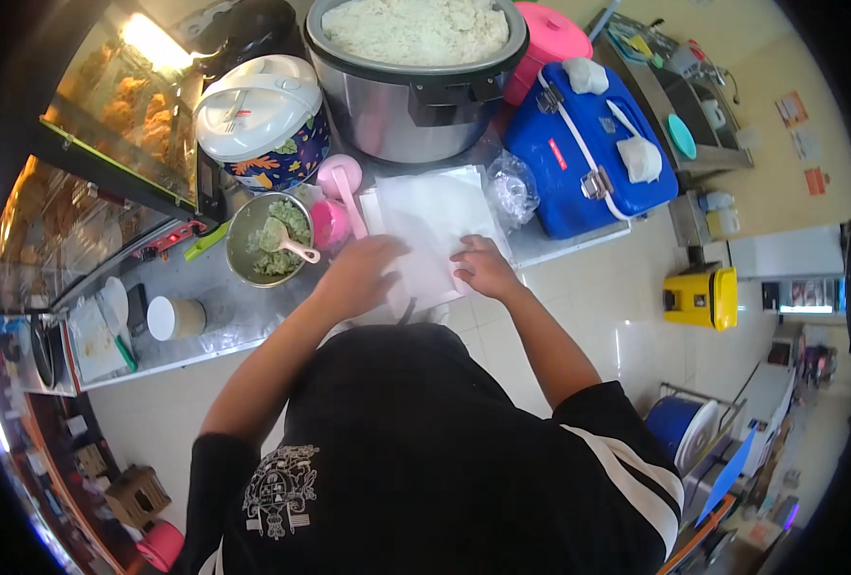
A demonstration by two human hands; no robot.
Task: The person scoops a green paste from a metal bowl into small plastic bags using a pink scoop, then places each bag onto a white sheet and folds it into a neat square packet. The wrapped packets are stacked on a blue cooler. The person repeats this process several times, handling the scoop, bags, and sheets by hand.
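Note:
A stack of white paper sheets (pixel 436 208) lies on the steel counter in front of me, its lower end by the counter's near edge. My left hand (pixel 364 277) is at the stack's left edge, slightly blurred, with thumb and fingers apart. Over the right edge, my right hand (pixel 488 267) has its fingers spread and bent, the tips at the top sheet. Left of the paper, a pink ladle (pixel 350 198) lies beside a bright pink cup (pixel 330 224). A steel bowl (pixel 235 248) holds a pale green mixture and a scoop (pixel 289 241).
A large pot of rice (pixel 418 108) stands behind the paper, with a patterned rice cooker (pixel 281 151) to its left. A blue cooler box (pixel 565 187) bears two white wrapped bundles. At left are a lit food display case (pixel 123 144) and a lidded tub (pixel 174 318).

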